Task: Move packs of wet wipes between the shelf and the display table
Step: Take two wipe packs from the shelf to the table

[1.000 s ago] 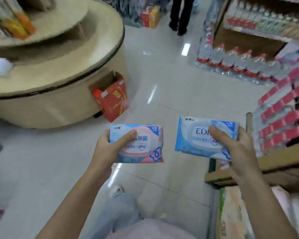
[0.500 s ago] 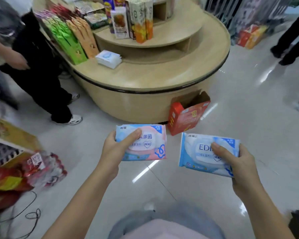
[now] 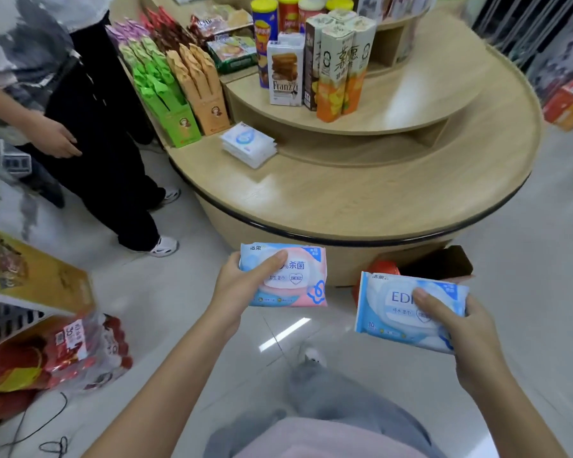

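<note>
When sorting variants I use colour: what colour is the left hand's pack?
Light blue and pink soft wipes pack, head view.

The round display table point(image 3: 361, 200) bears a stack of white wipe packs point(image 3: 248, 145) at ten o'clock. Snack boxes point(image 3: 179, 104) stand at eleven, tall cartons point(image 3: 338, 61) at twelve.

Shop: snack-stocked display table point(image 3: 361, 193), floor stock.

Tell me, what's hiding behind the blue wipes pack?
A red cardboard box with an open flap peeks out behind the blue wipes pack, low against the round display table. The pack covers most of the box, so its contents cannot be seen.
</note>
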The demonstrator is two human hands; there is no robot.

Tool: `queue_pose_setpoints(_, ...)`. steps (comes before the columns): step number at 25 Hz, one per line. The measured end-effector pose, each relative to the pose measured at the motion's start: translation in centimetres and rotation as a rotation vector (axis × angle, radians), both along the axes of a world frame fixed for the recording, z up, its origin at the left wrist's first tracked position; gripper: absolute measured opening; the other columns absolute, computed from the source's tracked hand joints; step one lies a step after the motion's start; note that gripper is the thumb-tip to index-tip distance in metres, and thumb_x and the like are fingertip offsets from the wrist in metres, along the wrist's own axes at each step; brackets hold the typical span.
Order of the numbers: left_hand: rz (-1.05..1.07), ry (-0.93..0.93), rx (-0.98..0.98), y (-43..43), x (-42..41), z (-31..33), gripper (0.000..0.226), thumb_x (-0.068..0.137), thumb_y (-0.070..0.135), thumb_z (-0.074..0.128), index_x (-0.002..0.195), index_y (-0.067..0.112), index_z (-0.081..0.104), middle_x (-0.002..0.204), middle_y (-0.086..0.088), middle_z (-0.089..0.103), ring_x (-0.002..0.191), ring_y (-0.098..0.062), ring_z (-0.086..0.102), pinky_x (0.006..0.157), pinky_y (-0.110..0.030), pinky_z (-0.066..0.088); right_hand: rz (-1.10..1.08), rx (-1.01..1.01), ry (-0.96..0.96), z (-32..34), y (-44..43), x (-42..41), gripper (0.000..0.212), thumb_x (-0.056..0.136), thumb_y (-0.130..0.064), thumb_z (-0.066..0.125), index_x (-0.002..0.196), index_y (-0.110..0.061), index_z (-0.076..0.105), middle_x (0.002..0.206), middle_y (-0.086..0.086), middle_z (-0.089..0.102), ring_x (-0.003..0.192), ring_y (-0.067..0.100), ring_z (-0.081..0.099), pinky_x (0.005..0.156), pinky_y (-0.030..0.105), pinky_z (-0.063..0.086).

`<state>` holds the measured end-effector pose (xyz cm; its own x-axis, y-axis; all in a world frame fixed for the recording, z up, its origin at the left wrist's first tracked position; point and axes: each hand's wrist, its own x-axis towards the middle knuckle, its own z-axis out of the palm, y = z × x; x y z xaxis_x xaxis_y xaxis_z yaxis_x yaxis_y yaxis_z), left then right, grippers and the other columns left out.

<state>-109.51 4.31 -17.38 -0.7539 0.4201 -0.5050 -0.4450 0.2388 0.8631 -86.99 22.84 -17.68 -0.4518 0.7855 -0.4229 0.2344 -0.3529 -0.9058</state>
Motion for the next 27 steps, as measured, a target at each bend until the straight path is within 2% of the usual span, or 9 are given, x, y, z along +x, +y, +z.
queue_pose_setpoints(3,0.043,0.003,-0.025,3.0,-5.7,-0.5,0.053,0.07,0.035,0.081,0.113,0.013,0.06,0.1,-0.001,0.074,0.08,-0.011,0.072,0.053,-0.016,0.052,0.053,0.023,0.031,1.4,4.7,-7.4,0.054,0.061,-0.022,0.084,0.108,-0.007,0.063,0.098,0.008,0.073,0.078,0.017,0.073,0.053,0.023,0.054)
queue_pose_setpoints(6,0.073,-0.011,-0.047,4.2,-10.8,-1.3,0.046,0.073,0.034,0.079,0.11,0.016,0.06,0.1,0.001,0.073,0.079,-0.009,0.07,0.052,-0.013,0.05,0.063,0.025,0.064,1.8,7.4,-14.5,0.051,0.068,-0.016,0.082,0.112,-0.003,0.06,0.099,0.011,0.072,0.079,0.019,0.072,0.054,0.025,0.056)
queue_pose_setpoints(9,0.068,-0.011,-0.05,4.8,-16.9,-3.0,0.029,0.076,0.029,0.077,0.098,0.02,0.06,0.091,0.004,0.072,0.067,-0.001,0.069,0.049,-0.012,0.049,0.06,-0.005,0.064,0.5,8.1,-20.9,0.053,0.07,-0.018,0.081,0.114,-0.004,0.057,0.105,0.014,0.071,0.092,0.028,0.071,0.072,0.039,0.06)
queue_pose_setpoints(12,0.021,-0.008,-0.069,5.1,-24.8,-4.6,0.034,0.076,0.029,0.077,0.104,0.018,0.061,0.094,0.004,0.072,0.067,0.0,0.069,0.05,-0.013,0.05,0.02,-0.035,0.024,-2.1,7.5,-27.1,0.053,0.066,-0.024,0.084,0.11,-0.007,0.06,0.103,0.014,0.072,0.093,0.03,0.071,0.082,0.047,0.057)
queue_pose_setpoints(15,-0.076,0.009,-0.086,5.4,-33.9,-6.7,0.037,0.075,0.03,0.078,0.106,0.017,0.063,0.098,0.002,0.073,0.078,-0.008,0.07,0.058,-0.017,0.053,-0.045,-0.05,-0.004,-5.2,6.3,-33.4,0.045,0.071,-0.023,0.082,0.108,-0.008,0.06,0.102,0.012,0.073,0.091,0.027,0.072,0.08,0.043,0.058)
queue_pose_setpoints(17,-0.169,-0.005,-0.117,6.1,-40.4,-8.2,0.035,0.07,0.03,0.083,0.098,0.021,0.064,0.097,0.0,0.074,0.085,-0.015,0.071,0.071,-0.026,0.057,-0.122,-0.066,-0.022,-7.4,5.2,-37.9,0.04,0.074,-0.02,0.079,0.107,-0.008,0.06,0.1,0.01,0.073,0.086,0.021,0.073,0.068,0.032,0.06)
queue_pose_setpoints(19,-0.241,-0.016,-0.157,6.8,-45.4,-9.7,0.037,0.068,0.031,0.084,0.096,0.023,0.061,0.097,-0.001,0.074,0.088,-0.018,0.071,0.078,-0.032,0.057,-0.156,-0.088,-0.048,-9.2,4.1,-41.8,0.04,0.076,-0.02,0.079,0.107,-0.007,0.059,0.098,0.01,0.073,0.085,0.021,0.073,0.063,0.029,0.058)
queue_pose_setpoints(24,-0.429,-0.062,-0.244,9.9,-53.9,-15.1,0.041,0.07,0.03,0.083,0.101,0.02,0.058,0.098,-0.002,0.073,0.084,-0.017,0.071,0.072,-0.028,0.058,-0.19,-0.178,-0.119,-15.3,3.1,-50.1,0.063,0.064,-0.034,0.085,0.111,-0.001,0.058,0.103,0.015,0.072,0.089,0.027,0.072,0.076,0.041,0.06)
queue_pose_setpoints(27,-0.504,-0.06,-0.314,11.8,-56.1,-18.7,0.035,0.074,0.029,0.08,0.098,0.022,0.055,0.096,0.002,0.071,0.081,-0.013,0.069,0.069,-0.025,0.057,-0.242,-0.209,-0.167,-19.3,3.6,-52.9,0.048,0.073,-0.025,0.082,0.108,-0.003,0.058,0.102,0.011,0.071,0.085,0.018,0.071,0.072,0.03,0.058)
